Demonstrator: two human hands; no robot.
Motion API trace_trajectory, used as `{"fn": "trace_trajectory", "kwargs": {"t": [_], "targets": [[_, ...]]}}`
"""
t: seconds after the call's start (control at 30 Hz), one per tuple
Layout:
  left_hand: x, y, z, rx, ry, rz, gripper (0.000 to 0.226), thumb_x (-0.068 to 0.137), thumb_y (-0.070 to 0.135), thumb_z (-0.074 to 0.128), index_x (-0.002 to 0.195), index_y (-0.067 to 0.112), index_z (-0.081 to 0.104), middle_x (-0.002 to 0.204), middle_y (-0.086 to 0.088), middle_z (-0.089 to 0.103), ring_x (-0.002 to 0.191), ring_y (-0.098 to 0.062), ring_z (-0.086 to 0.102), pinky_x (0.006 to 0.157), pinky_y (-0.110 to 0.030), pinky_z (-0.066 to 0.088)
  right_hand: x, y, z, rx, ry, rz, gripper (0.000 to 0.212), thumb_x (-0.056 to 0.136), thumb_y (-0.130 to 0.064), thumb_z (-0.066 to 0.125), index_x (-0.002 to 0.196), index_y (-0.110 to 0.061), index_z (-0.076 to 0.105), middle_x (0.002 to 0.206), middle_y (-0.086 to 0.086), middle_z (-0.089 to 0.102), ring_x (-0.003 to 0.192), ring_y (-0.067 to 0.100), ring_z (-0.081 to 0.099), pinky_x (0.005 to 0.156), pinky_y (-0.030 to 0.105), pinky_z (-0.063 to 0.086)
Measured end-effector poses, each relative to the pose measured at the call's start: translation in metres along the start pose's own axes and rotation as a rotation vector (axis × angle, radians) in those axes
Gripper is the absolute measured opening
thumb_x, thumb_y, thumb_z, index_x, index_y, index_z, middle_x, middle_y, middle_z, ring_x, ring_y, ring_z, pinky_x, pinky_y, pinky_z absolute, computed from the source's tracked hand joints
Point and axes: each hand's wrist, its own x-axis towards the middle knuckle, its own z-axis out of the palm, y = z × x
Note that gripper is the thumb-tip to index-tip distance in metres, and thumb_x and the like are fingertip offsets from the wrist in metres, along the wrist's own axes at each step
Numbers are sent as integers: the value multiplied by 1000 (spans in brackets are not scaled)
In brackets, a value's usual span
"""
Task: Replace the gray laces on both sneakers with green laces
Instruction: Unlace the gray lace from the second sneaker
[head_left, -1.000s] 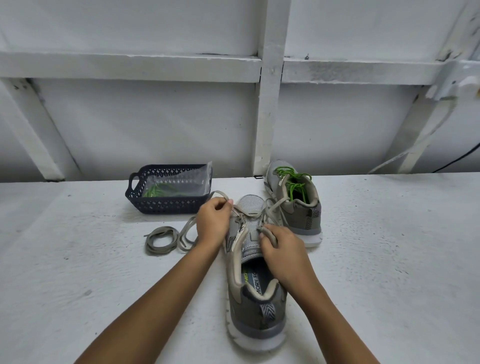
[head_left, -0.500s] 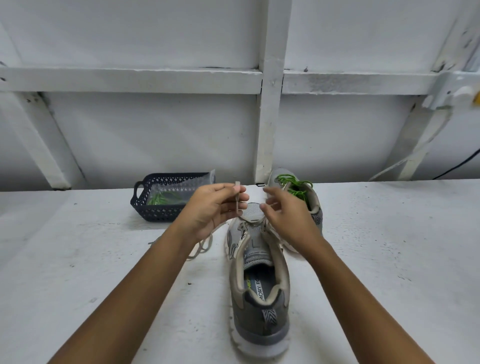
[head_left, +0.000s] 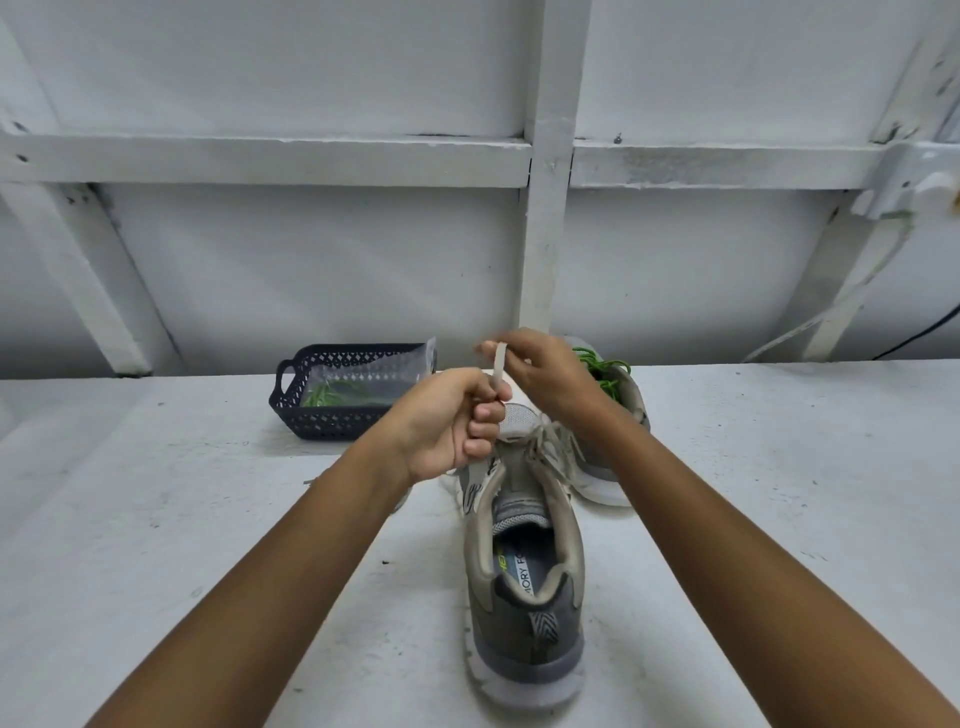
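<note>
Both hands (head_left: 447, 421) pinch gray lace (head_left: 497, 366) above sneaker (head_left: 524, 571)

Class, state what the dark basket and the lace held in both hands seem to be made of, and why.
Basket: likely moulded plastic, matte dark blue, with a regular diamond lattice. Lace: probably woven fabric, dull gray, a flat limp strip.
</note>
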Motion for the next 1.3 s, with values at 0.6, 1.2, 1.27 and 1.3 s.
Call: {"fn": "trace_trajectory", "kwargs": {"t": [0.6, 1.2, 1.27, 1.3], "targets": [[26, 42, -24, -145, -133, 328, 41, 102, 27, 27, 106, 3, 60, 96, -10, 72, 97, -21, 68, 89, -34, 52, -47, -31, 2, 38, -406, 49, 26, 97, -28, 51, 89, -12, 70, 75, -12, 63, 67, -4, 53, 71, 19, 41], [19, 29, -14, 135, -311, 183, 81, 95, 53, 12, 65, 8, 72, 36, 6, 28, 35, -9, 28, 50, -26, 30, 26, -52, -56, 129, -9, 1, 20, 96, -23, 53, 79, -14, 59, 57, -7, 46, 35, -2, 39, 37, 11, 28], [17, 31, -12, 101, -353, 180, 89, 91, 62, 7, 74, 7, 75, 40, 1, 40, 39, -13, 38, 51, -25, 38, 25, -38, -44, 210, -47, 61, 22, 96, -23, 53, 77, -15, 59, 55, -5, 46, 35, 0, 36, 37, 17, 28], [17, 32, -12, 81, -370, 185, 91, 89, 65, 7, 81, 6, 76, 47, -3, 50, 44, -16, 47, 53, -25, 44, 22, -30, -37, 256, -65, 88, 23, 96, -21, 53, 74, -17, 58, 51, -7, 46, 36, 1, 35, 37, 20, 28]]}}
